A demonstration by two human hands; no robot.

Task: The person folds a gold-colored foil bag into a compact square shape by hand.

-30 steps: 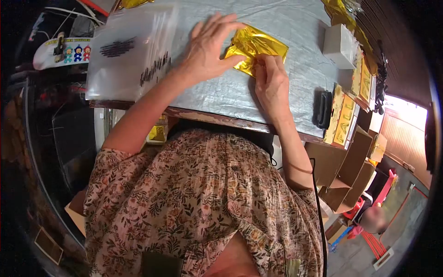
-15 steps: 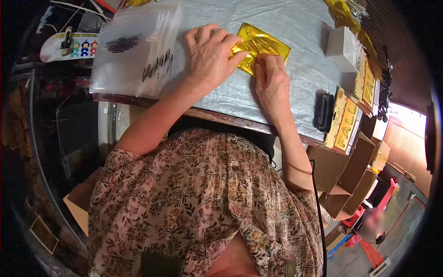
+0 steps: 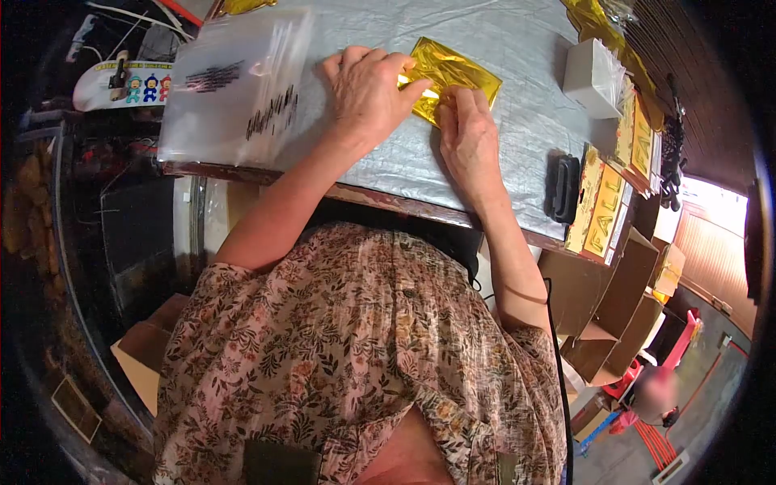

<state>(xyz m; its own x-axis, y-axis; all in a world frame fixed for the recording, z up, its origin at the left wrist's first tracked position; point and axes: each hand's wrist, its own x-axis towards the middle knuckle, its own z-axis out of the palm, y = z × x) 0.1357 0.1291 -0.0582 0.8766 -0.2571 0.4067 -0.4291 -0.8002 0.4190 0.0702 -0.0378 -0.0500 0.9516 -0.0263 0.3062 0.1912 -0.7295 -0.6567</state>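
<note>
A shiny gold foil sheet (image 3: 465,71), folded into a flat square-like shape, lies on the silver-grey covered table (image 3: 396,174). My left hand (image 3: 368,95) rests at its left edge, fingers bent and spread, thumb reaching onto the foil. At the foil's lower edge, the fingertips of my right hand (image 3: 469,133) are pinched together on it. Part of the foil is hidden beneath the fingers of both hands. Clear plastic bags (image 3: 234,89) with black marks lie left of my left hand.
A white box (image 3: 592,78) of clear sleeves stands at the right, near packages marked FALL (image 3: 605,212). A black object (image 3: 563,188) lies beside them. More gold foil (image 3: 596,24) hangs at the upper right. Cardboard boxes (image 3: 622,283) stand below the table's right side.
The view has shifted slightly. My right hand has moved a little up and left along the foil, its fingers still pinched. My left hand stays nearly in place.
</note>
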